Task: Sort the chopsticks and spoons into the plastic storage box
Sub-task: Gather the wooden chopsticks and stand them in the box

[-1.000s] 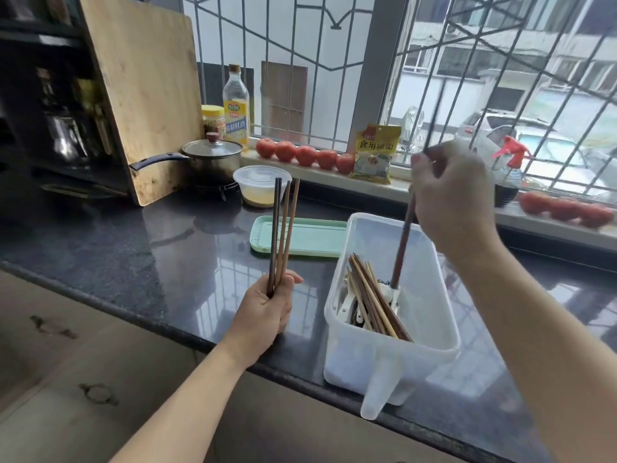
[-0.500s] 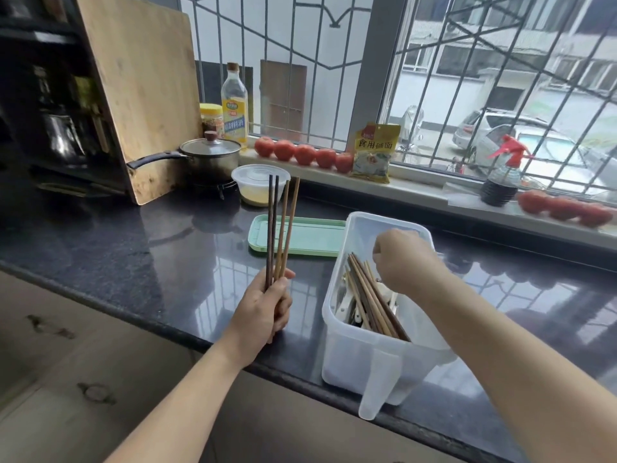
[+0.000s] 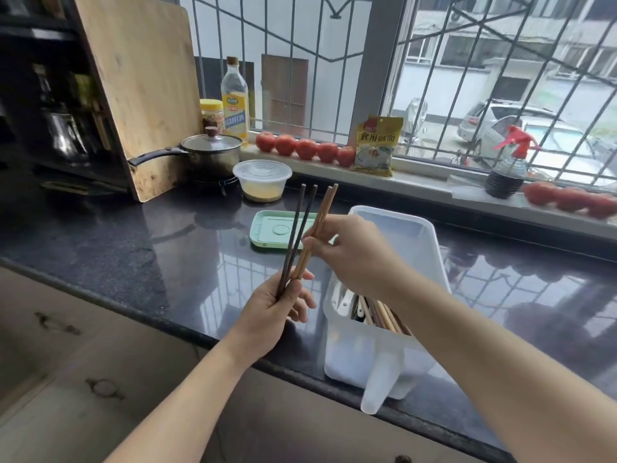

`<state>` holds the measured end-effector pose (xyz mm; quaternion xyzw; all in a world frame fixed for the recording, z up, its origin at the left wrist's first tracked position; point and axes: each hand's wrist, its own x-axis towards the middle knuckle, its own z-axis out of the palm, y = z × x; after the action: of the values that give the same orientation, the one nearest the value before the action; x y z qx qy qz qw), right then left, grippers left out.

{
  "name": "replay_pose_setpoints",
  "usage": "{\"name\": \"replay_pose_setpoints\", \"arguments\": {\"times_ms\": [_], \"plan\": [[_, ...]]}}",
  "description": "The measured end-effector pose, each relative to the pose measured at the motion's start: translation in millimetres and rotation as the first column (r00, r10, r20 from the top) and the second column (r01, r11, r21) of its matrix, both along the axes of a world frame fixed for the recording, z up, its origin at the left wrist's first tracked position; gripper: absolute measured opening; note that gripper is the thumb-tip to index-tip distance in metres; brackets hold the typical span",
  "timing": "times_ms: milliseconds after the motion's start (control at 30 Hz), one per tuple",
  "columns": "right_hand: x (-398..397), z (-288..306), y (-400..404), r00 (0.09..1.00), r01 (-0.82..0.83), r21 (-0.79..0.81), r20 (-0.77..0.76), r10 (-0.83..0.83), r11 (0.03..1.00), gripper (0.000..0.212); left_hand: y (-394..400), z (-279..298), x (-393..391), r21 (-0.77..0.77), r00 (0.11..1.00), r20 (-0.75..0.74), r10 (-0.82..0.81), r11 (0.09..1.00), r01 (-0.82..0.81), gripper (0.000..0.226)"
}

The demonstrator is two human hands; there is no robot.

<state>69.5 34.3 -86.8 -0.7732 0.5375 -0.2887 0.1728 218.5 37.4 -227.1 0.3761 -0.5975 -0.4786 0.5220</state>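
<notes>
Dark polished stone countertop [image 3: 140, 248] runs beneath a barred window, and near its front edge stands a translucent white plastic storage box [image 3: 377, 345] with a spout-like handle on its near wall. Inside the box, at its near end, lie several wooden chopsticks [image 3: 384, 315] in brown and tan, beside white spoon handles [image 3: 344, 304]. Just left of the box, the left hand [image 3: 270, 315] grips the lower ends of four upright chopsticks: two dark brown ones [image 3: 297, 235] and two light brown wooden ones [image 3: 322, 222], fanned slightly apart at their tops. The right hand [image 3: 350, 252], above the box's left wall, pinches the light brown pair at mid-length between thumb and fingertips. Behind the box to the left, a flat mint-green plastic lid [image 3: 277, 228] lies on the counter. Farther behind the box sit a round clear lidded tub [image 3: 262, 178] and a steel saucepan with a glass lid [image 3: 207, 155]; a large wooden cutting board [image 3: 140, 91] leans upright beyond them. Red tomatoes [image 3: 305, 148] line the windowsill behind the box.
</notes>
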Motion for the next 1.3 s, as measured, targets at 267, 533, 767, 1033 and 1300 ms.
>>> {"name": "replay_pose_setpoints", "arguments": {"times_ms": [267,533,767,1033,1300], "plan": [[-28.9,34.4,7.0,0.745,0.383,-0.25,0.653,-0.137,0.889,0.023,-4.8,2.2,6.2,0.071,0.989,-0.133,0.071,0.996,-0.062,0.023],[-47.4,31.4,-7.0,0.879,0.347,-0.076,-0.322,-0.352,0.935,0.032,-9.9,-5.0,8.3,0.084,0.987,-0.153,0.043,0.996,-0.03,0.024],[-48.4,-11.2,-18.6,0.783,0.365,0.077,-0.564,-0.261,0.928,0.026,-7.9,-4.5,8.8,0.082,0.991,-0.129,0.034,0.996,-0.023,0.037],[-51.8,-14.3,-23.7,0.821,0.413,0.14,-0.486,-0.301,0.9,0.034,-7.8,-4.4,9.1,0.086,0.986,-0.162,0.04,0.996,-0.026,0.026],[-29.1,0.5,-3.3,0.997,-0.023,-0.208,0.069,0.038,0.978,0.018,-5.2,-4.8,4.3,0.005,0.999,-0.042,-0.028,1.0,0.028,0.036]]}}
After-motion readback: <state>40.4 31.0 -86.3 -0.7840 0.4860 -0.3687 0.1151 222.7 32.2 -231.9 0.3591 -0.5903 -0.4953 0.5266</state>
